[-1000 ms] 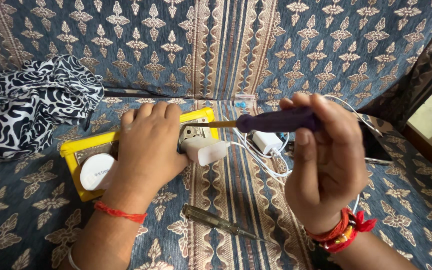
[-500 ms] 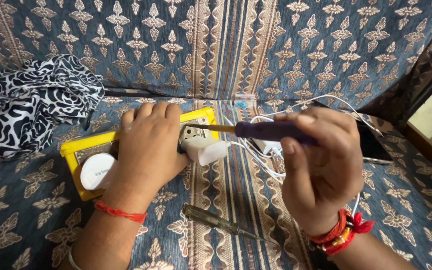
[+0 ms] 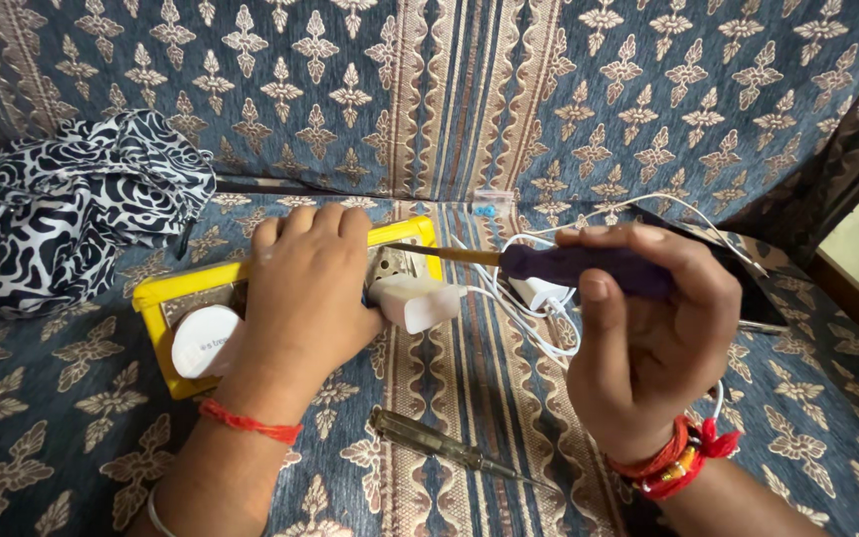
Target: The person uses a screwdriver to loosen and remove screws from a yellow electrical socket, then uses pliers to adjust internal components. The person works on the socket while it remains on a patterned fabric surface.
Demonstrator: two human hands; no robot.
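- My left hand (image 3: pixel 305 288) presses flat on the yellow switchboard (image 3: pixel 166 298), mid-sofa.
- My right hand (image 3: pixel 648 338) grips the purple screwdriver (image 3: pixel 589 267), tip pointing to nine o'clock at the board.
- A second screwdriver (image 3: pixel 439 447) lies at six o'clock.

Left hand (image 3: pixel 305 298) flat, right hand (image 3: pixel 653 338) clenched.

**Right hand lowers and re-grips the screwdriver**

Over the last second the right hand (image 3: pixel 648 338) has sunk from a raised pose to a lower one, its fingers (image 3: pixel 693 261) now curled over the purple handle instead of spread above it. The screwdriver (image 3: pixel 549 263) has levelled and slid left; its tip now lies at the socket (image 3: pixel 390 267) of the yellow board (image 3: pixel 166 293). The thumb has moved up against the handle.
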